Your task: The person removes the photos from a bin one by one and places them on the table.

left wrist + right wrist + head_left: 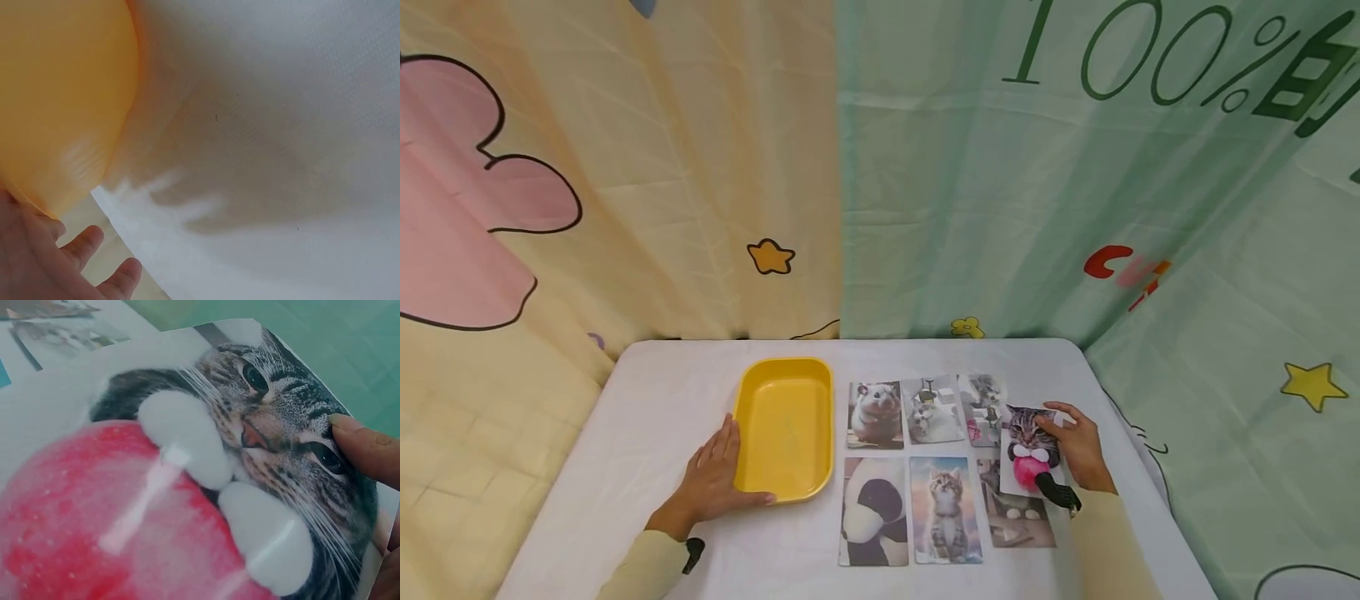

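My right hand [1080, 446] pinches a photo card [1030, 450] by its edge. The card shows a tabby cat with white paws on a pink-red apple; in the right wrist view the thumb presses on its printed face [269, 444]. The held card overlaps a card with a grey picture [1018, 521] and partly hides a card at the right of the back row [981, 404]. My left hand [711, 479] rests against the near left corner of a yellow tray [784, 367], thumb along the near rim. Its fingers look mostly straight in the left wrist view.
Several photo cards lie in two rows right of the tray, among them a hamster card [875, 414], a kitten card [946, 510] and a black-and-white picture card [874, 512]. They lie on a white-covered table [602, 467]. Printed curtains [925, 208] hang behind it.
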A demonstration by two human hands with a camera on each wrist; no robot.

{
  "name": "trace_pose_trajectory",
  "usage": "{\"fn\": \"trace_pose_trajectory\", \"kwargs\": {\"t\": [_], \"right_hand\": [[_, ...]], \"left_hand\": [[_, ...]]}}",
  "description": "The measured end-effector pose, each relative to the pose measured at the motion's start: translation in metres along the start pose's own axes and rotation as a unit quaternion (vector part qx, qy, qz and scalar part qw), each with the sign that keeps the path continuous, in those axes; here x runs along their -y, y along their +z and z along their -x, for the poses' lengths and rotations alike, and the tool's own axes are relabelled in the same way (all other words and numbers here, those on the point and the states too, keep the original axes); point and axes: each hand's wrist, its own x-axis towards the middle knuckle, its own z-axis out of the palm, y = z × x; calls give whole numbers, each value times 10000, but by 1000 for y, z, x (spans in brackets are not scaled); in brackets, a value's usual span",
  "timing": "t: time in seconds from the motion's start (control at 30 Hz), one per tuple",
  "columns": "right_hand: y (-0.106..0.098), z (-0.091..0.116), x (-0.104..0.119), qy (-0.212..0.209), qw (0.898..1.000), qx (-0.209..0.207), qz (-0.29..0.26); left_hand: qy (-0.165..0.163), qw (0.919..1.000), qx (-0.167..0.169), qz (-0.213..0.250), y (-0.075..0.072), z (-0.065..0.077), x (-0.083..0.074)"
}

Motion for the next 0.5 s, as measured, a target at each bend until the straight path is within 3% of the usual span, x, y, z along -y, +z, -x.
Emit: {"fn": "trace_pose_trajectory", "kwargs": {"t": [0.17,0.4,0.5], "right_hand": [[-36,-1,-13,393,9986,-125,346],[-71,-10,-42,260,9861,408,1590],[-79,-12,-52,262,9820,644,1758]], "left_hand": [[-84,9999,100,67,-1,2,-2],[-74,9999,89,30,-1,1,0],[-64,9999,77,103,-1,1,0]]}}
